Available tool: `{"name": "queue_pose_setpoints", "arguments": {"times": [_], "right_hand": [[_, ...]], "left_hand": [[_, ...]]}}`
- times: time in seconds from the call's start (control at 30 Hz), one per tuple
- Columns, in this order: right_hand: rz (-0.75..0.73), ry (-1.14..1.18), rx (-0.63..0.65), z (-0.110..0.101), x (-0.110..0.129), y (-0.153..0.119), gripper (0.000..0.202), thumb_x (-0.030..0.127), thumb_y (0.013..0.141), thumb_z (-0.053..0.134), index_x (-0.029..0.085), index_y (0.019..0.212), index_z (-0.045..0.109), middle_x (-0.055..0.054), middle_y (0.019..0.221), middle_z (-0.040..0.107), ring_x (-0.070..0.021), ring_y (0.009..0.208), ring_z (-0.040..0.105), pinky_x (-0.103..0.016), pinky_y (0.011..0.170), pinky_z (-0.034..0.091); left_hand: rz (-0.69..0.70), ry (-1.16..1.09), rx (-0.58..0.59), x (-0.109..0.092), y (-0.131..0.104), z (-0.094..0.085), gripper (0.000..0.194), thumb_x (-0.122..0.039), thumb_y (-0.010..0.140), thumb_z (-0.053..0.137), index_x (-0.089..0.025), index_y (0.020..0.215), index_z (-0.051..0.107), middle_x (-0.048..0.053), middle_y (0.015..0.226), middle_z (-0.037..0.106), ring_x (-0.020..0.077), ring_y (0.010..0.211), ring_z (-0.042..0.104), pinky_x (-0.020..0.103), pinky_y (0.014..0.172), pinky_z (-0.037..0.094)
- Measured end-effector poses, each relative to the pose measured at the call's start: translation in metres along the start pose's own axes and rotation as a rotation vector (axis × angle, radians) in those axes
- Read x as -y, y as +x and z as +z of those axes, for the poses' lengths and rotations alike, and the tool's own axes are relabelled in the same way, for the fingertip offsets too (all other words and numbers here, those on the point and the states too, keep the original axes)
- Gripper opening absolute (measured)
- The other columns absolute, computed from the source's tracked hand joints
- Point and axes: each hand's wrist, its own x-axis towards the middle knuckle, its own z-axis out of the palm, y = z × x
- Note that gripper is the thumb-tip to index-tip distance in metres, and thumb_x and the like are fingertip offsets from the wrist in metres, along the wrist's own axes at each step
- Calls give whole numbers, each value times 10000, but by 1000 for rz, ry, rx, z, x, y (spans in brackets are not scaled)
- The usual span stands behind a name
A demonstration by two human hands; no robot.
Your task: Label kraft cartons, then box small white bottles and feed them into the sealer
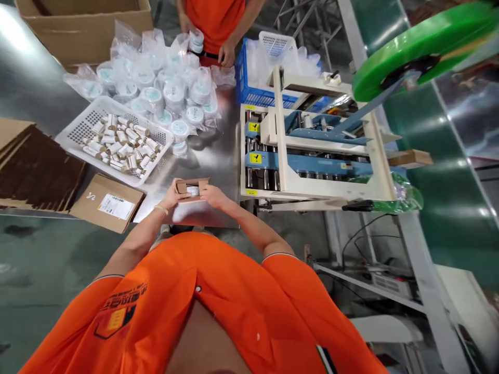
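A small brown cardboard box (189, 199) is held between my two hands just above the front of the metal table (212, 158). Its top is open, and something whitish (193, 190) shows inside, too small to name. My left hand (172, 196) closes on the left end of the box. At the opposite end, my right hand (213, 195) grips the flap and side. Just behind and to the left is a white perforated basket (140, 179) full of small white-and-gold cylinders (125, 143). Stacked round containers in clear plastic bags (171, 93) pile up beyond it.
A taping machine (312, 161) with rollers stands right of the table, a green tape roll (413, 49) above it. Flattened cartons (111, 202) lie at left, overhanging the edge. Across the table, a co-worker's hand (226, 53) is near a blue crate (253, 96). A large carton (89, 31) stands at back left.
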Motion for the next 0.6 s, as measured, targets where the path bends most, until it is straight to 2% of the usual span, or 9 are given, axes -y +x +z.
{"name": "queue_pose_setpoints", "arguments": {"times": [0.07,0.13,0.17,0.23,0.3,0.4,0.47,0.53,0.6], "right_hand": [[103,-93,-103,-8,5,5,425,295,1089,807,139,1485,801,-202,1494,761,-342,1360,697,-414,1200,562],[123,-196,-174,-14,8,10,722,294,1044,893,124,1705,659,-263,1738,619,-416,1612,576,-496,1329,500],[85,-225,-161,-15,8,11,779,281,1039,900,127,1749,619,-260,1808,566,-428,1706,496,-522,1381,459],[-28,-229,-75,-11,8,11,701,252,1102,805,132,1765,611,-231,1865,532,-409,1807,385,-552,1449,386],[-74,-194,-18,-2,7,6,617,254,1176,669,150,1780,605,-201,1898,505,-393,1843,334,-592,1478,340],[12,-77,-62,12,-8,-16,598,270,1221,552,207,1815,579,-159,1925,474,-375,1844,345,-607,1462,369],[250,4,-178,18,-33,-46,569,227,1228,468,176,1772,627,-191,1843,584,-343,1772,476,-549,1429,422],[684,37,-307,23,-69,-85,578,172,1218,374,92,1712,663,-272,1724,673,-335,1661,602,-505,1389,457],[1119,50,-327,28,-110,-121,585,167,1206,351,7,1687,642,-365,1660,675,-379,1575,660,-518,1327,500]], "left_hand": [[-25,33,34,-8,6,-7,810,-516,992,751,-136,1691,597,207,1474,798,292,1262,786,467,1098,675],[-51,66,95,-15,7,-25,750,-497,1053,643,-76,1673,640,216,1443,828,306,1267,796,467,1114,671],[-58,105,113,-19,6,-34,746,-490,1088,578,-49,1687,638,226,1458,829,320,1309,789,476,1146,658],[-48,247,122,-31,3,-45,782,-503,1135,498,-23,1743,600,254,1583,774,384,1512,701,538,1271,582],[-20,467,106,-47,-3,-39,893,-610,1127,547,-12,1790,549,306,1740,644,492,1731,484,668,1391,432],[-17,833,85,-69,-16,-11,1200,-811,1017,688,63,1809,467,435,1790,509,634,1799,279,824,1409,274],[-19,987,63,-78,-21,7,1266,-853,1019,661,104,1810,416,475,1759,505,649,1760,339,826,1394,293],[-13,1011,47,-84,-15,17,1251,-848,1034,642,108,1806,405,475,1723,535,639,1680,454,790,1355,376],[-18,1004,17,-88,2,23,1241,-847,1021,654,91,1798,418,464,1668,580,632,1585,544,744,1289,464]]}}
